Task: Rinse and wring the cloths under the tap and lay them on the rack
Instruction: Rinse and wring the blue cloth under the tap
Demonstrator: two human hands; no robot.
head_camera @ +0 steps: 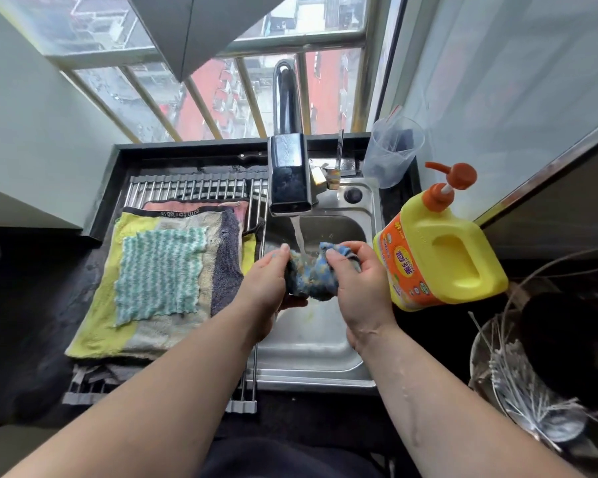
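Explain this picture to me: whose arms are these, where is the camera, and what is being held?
No machine: these are a person's two arms, seen by a wide-angle camera worn on the head, looking down. The left hand and right hand both grip a bunched blue cloth under water running from the black tap into the steel sink. Left of the sink, a metal rack carries flat cloths, a green-and-white striped cloth on top. A yellow pump bottle and a clear plastic cup stand to the right.
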